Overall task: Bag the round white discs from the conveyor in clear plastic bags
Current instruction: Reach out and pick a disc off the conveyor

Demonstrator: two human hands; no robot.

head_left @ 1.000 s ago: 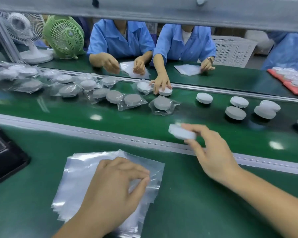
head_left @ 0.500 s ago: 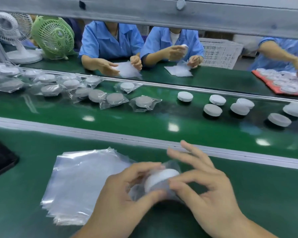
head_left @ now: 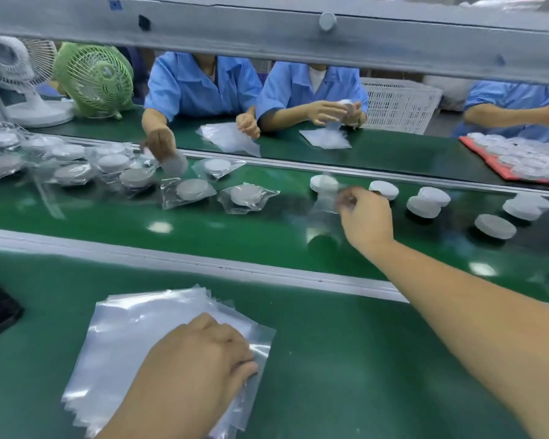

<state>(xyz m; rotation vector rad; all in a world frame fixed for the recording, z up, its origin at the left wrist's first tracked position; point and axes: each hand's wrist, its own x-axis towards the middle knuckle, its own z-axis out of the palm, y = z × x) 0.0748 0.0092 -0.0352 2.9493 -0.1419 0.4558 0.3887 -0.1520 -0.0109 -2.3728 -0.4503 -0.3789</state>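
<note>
Left hand point(head_left: 200, 353): fingers curled, gripping bag stack point(head_left: 133, 337), worktop's point(head_left: 346, 359) near edge; right hand point(head_left: 365, 217): over conveyor point(head_left: 235, 242) at blurred bag point(head_left: 325, 202), grip indiscernible; loose discs point(head_left: 423, 206) just beyond.

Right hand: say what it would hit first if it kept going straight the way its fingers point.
The right hand points left and away across the conveyor. A blurred clear bag at its fingertips comes first, then probably the bare white disc by the far rail; depth is unclear.
</note>
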